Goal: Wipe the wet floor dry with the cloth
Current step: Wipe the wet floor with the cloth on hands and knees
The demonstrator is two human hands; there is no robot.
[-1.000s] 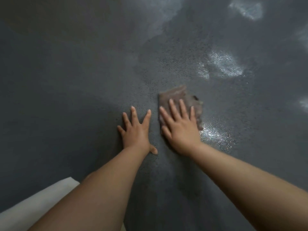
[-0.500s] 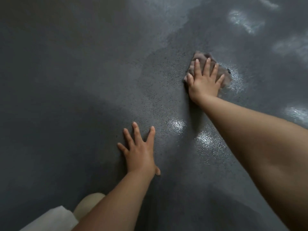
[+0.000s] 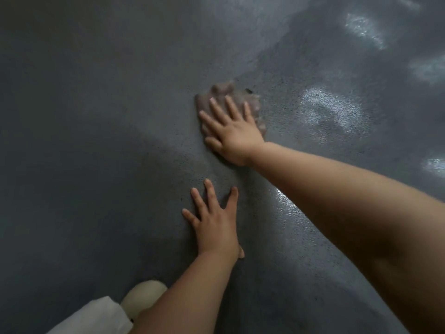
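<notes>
Cloth (image 3: 218,97) flattened under right hand (image 3: 232,131), left hand (image 3: 214,225) spread on floor (image 3: 96,141), both hands open, no writing

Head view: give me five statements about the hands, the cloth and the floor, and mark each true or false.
1. The right hand presses flat on the cloth. True.
2. The left hand holds a second cloth. False: it rests bare on the floor, fingers spread.
3. Shiny wet patches lie to the right of the cloth. True.
4. The cloth is bright white. False: it is dull brownish.
5. Both hands touch each other. False: they are apart, the right one farther ahead.
</notes>
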